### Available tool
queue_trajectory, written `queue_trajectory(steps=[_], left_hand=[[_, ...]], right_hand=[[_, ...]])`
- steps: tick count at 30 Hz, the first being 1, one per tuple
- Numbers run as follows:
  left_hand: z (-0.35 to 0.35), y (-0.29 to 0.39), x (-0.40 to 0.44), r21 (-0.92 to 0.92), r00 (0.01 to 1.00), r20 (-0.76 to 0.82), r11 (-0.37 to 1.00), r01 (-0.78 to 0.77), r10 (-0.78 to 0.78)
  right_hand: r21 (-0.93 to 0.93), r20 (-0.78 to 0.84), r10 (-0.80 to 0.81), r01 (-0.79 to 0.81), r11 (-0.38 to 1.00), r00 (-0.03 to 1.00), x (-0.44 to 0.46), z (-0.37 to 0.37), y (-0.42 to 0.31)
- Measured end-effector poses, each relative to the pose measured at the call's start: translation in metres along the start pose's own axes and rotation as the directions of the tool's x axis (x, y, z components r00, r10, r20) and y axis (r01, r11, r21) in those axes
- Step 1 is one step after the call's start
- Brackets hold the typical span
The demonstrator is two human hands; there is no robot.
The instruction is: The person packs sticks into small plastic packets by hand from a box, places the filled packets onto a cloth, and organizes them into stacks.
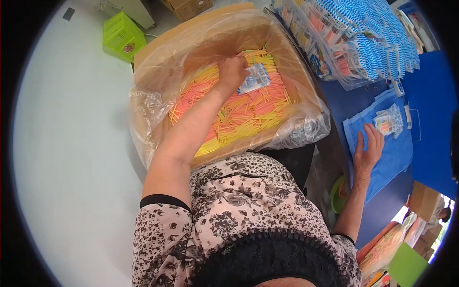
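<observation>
My left hand reaches into a cardboard box lined with clear plastic. Its fingers are curled down at the corner of a clear packet with blue edges. What they grip, if anything, is hidden. Under the packet lies a thick layer of thin pink and yellow sticks. On the right, my right hand hovers over or rests on a blue towel, fingers apart and holding nothing. Just beyond its fingertips is a small pile of filled packets.
A clear bin heaped with blue-and-white packets stands at the upper right. A lime green basket is at the upper left. Near the right forearm is a green container. A person shows at the far right edge.
</observation>
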State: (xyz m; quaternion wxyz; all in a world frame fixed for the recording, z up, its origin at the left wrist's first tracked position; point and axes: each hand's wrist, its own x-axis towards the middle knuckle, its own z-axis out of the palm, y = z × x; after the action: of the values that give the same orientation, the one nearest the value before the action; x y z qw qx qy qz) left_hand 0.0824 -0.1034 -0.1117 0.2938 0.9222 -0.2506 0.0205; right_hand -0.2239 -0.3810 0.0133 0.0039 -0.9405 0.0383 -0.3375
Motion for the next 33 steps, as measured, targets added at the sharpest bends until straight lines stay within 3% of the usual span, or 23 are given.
queue_trajectory(steps=[4, 9, 12, 13, 21, 24, 25, 28, 31, 33], left_hand=[[-0.003, 0.008, -0.004, 0.065, 0.993, 0.084, 0.995, 0.073, -0.078], [-0.009, 0.022, -0.020, 0.231, 0.997, 0.053, 0.972, 0.048, -0.062], [-0.011, 0.025, -0.017, 0.261, 0.954, 0.243, 0.959, 0.108, -0.174], [-0.010, 0.025, -0.016, 0.265, 0.953, 0.237, 0.957, 0.121, -0.186], [-0.019, 0.005, -0.025, -0.032, 0.985, 0.155, 0.996, 0.080, -0.074], [-0.039, -0.017, -0.029, -0.348, 0.938, 0.301, 0.896, 0.276, -0.172], [-0.050, -0.023, -0.033, -0.344, 0.935, 0.308, 0.896, 0.280, -0.174], [-0.075, -0.044, -0.043, -0.179, 0.912, 0.360, 0.945, 0.275, -0.197], [-0.070, -0.066, -0.055, -0.048, 0.986, 0.165, 0.999, -0.009, 0.017], [-0.066, -0.070, -0.056, -0.030, 0.988, 0.153, 1.000, 0.000, 0.004]], right_hand=[[0.049, 0.046, 0.032, -0.035, 0.998, 0.998, -0.004, 0.004, -0.005], [0.069, 0.073, 0.026, -0.031, 0.997, 0.997, -0.007, 0.002, -0.011], [0.085, 0.075, 0.029, -0.035, 0.996, 0.997, -0.007, 0.005, -0.015], [0.095, 0.076, 0.019, -0.027, 0.995, 0.997, -0.007, 0.005, -0.017], [0.154, 0.045, 0.003, -0.010, 0.988, 0.999, -0.010, 0.011, -0.023], [0.149, 0.057, 0.015, -0.023, 0.989, 0.998, -0.013, 0.014, -0.022], [0.151, 0.063, 0.020, -0.029, 0.988, 0.998, -0.014, 0.015, -0.022], [0.178, 0.064, 0.011, -0.022, 0.984, 0.998, -0.012, 0.021, -0.023], [0.175, 0.069, 0.001, -0.013, 0.984, 0.998, -0.009, 0.020, -0.029], [0.171, 0.073, -0.011, -0.002, 0.985, 0.997, -0.007, 0.019, -0.029]])
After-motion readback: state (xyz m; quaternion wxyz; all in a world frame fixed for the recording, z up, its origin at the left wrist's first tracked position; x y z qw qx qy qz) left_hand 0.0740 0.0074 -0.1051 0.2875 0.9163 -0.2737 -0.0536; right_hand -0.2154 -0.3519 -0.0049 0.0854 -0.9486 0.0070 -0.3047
